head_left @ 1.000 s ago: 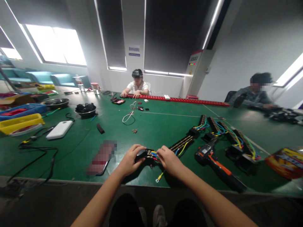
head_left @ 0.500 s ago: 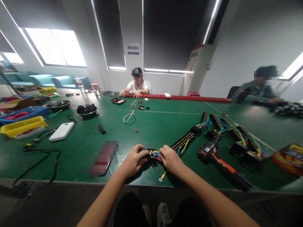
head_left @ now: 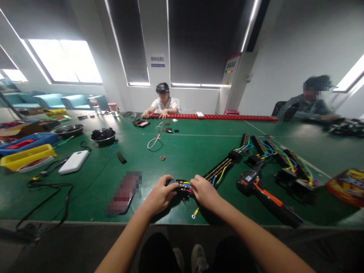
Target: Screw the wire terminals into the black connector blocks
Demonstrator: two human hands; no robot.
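Note:
My left hand (head_left: 162, 195) grips the left end of a small black terminal part (head_left: 182, 185) near the table's front edge. My right hand (head_left: 203, 191) is closed on the coloured wires (head_left: 186, 185) at that part's right side; its fingertips are partly hidden. A yellow-green wire with a ring lug (head_left: 195, 214) sticks out below my right hand. From beside this hand, a black strip with brass-coloured rows (head_left: 220, 170) runs up and to the right, with blue and yellow wires on it.
An orange-black power tool (head_left: 267, 199) lies right of my hands, below more wired strips (head_left: 284, 159). A phone (head_left: 123, 193) is at left, small brass pieces (head_left: 162, 158) ahead. A person (head_left: 163, 102) sits opposite by a red rail (head_left: 213, 116); another person (head_left: 309, 100) sits at right.
The view has shifted slightly. Both hands stay at the black part with nearly the same grip.

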